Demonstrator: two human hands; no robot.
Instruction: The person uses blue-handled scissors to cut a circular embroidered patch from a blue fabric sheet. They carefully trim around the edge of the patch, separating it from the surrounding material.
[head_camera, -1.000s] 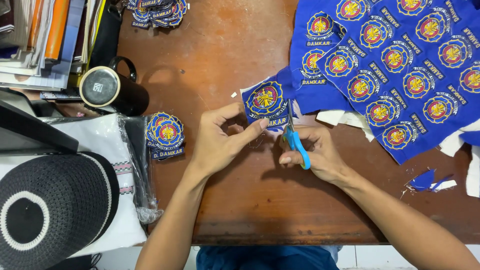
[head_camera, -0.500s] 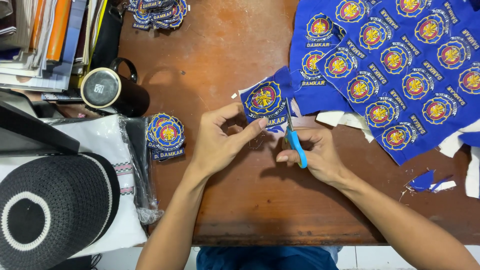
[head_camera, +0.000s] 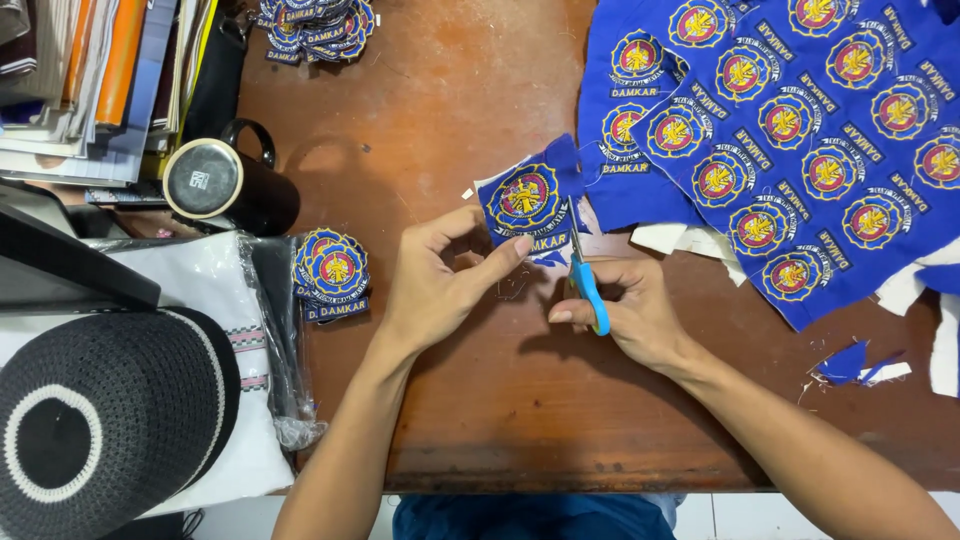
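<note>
We pinch a blue embroidered patch (head_camera: 527, 203) in our left hand (head_camera: 440, 282) while our right hand (head_camera: 628, 312) works blue-handled scissors (head_camera: 585, 275) along its right edge, above the middle of the wooden table (head_camera: 480, 420). A black mug (head_camera: 225, 185) stands near the left edge.

A worn reddish-brown wooden tabletop (head_camera: 470, 110) carries a blue sheet of embroidered patches (head_camera: 800, 130), two stacks of cut patches (head_camera: 332, 272), a black mug (head_camera: 225, 185), books (head_camera: 90, 90) and blue scraps (head_camera: 850, 365).
</note>
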